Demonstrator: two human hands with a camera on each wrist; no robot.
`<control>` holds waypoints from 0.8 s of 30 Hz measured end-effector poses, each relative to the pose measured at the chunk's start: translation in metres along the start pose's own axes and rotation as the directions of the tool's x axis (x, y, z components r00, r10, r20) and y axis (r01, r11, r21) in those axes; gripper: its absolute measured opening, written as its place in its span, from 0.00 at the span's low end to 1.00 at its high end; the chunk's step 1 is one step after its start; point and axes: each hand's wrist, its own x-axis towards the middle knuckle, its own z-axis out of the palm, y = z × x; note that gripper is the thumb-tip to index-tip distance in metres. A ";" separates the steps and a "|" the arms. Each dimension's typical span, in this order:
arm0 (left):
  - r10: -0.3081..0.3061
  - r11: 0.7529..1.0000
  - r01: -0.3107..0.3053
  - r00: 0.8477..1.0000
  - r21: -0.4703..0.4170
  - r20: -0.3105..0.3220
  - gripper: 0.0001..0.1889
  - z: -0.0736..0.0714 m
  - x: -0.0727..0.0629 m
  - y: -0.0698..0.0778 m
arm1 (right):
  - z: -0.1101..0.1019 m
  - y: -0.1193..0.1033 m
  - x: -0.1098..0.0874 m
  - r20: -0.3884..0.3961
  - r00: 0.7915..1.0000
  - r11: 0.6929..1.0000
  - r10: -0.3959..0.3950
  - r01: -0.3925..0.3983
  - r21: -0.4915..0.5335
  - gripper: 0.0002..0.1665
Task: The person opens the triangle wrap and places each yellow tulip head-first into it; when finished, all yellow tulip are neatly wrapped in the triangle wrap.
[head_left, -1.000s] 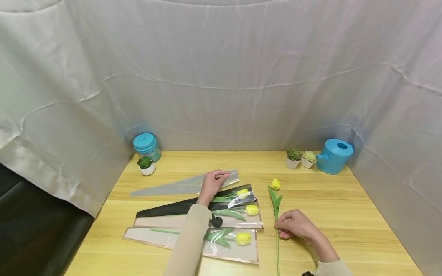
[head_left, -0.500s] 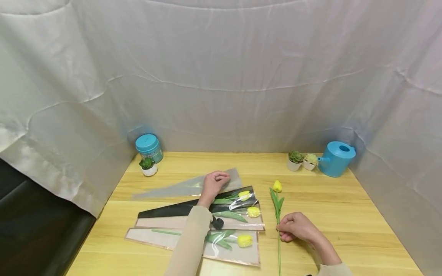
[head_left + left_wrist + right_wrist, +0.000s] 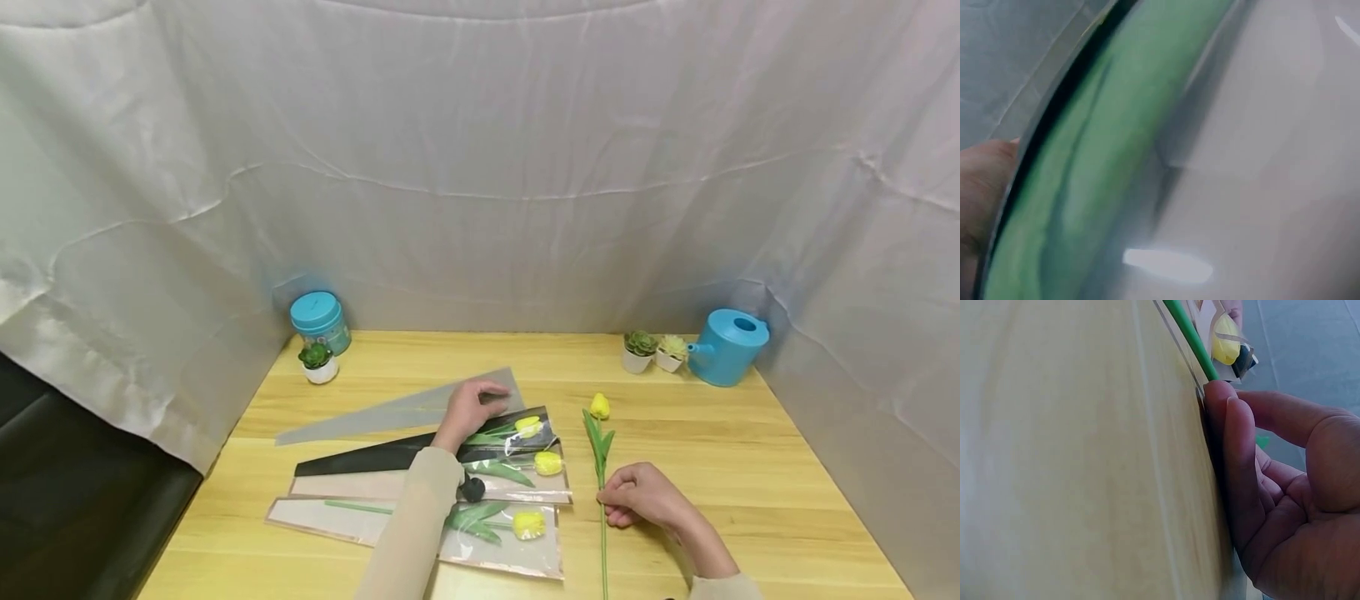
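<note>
My left hand [image 3: 471, 408] is over the wide end of a flat grey flower sleeve [image 3: 360, 419], with a gap between thumb and fingers. Just below it, a black sleeve [image 3: 360, 454], a pinkish sleeve [image 3: 345, 484] and a pale sleeve [image 3: 300, 510] each contain a yellow tulip. The left wrist view is filled by a green leaf [image 3: 1104, 137] behind shiny film. On the right, my right hand [image 3: 645, 496] pinches the stem of a loose yellow tulip [image 3: 600, 442] between thumb and forefinger, close to the tabletop; its green stem [image 3: 1191, 337] shows in the right wrist view.
Along the back stand a blue-lidded jar [image 3: 321, 321], a small potted succulent [image 3: 318, 364], two more succulents [image 3: 637, 354] and a blue watering can [image 3: 727, 348]. Grey cloth [image 3: 487, 208] walls the wooden table [image 3: 750, 467]. A black surface [image 3: 75, 483] lies at left.
The left thumb and fingers have parted, and the grey sleeve has shifted and turned slightly, its narrow tip now nearer me. The right hand keeps its pinch on the tulip stem.
</note>
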 end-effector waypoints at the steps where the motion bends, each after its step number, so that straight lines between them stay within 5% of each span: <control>1: -0.006 1.000 0.006 1.000 -0.004 -0.009 0.12 0.000 0.000 0.000 | 0.000 0.000 0.000 0.001 1.000 1.000 0.001 -0.001 0.001 0.11; 8: -0.018 1.000 0.018 0.999 -0.016 -0.036 0.08 -0.001 -0.001 0.001 | 0.001 0.000 0.000 0.005 1.000 1.000 -0.005 0.005 -0.002 0.12; 16: 0.077 0.991 -0.084 0.995 0.106 0.071 0.21 -0.001 0.005 0.001 | -0.001 -0.002 0.001 -0.001 1.000 1.000 0.003 -0.003 -0.013 0.11; 21: 0.108 0.963 -0.120 0.992 0.241 0.062 0.20 -0.005 0.017 0.017 | -0.001 -0.004 0.001 0.002 1.000 1.000 0.008 -0.008 -0.016 0.11; 24: 0.107 0.965 -0.116 0.993 0.234 0.051 0.22 -0.003 0.022 0.020 | -0.001 -0.004 -0.001 0.000 1.000 1.000 0.018 -0.018 -0.015 0.11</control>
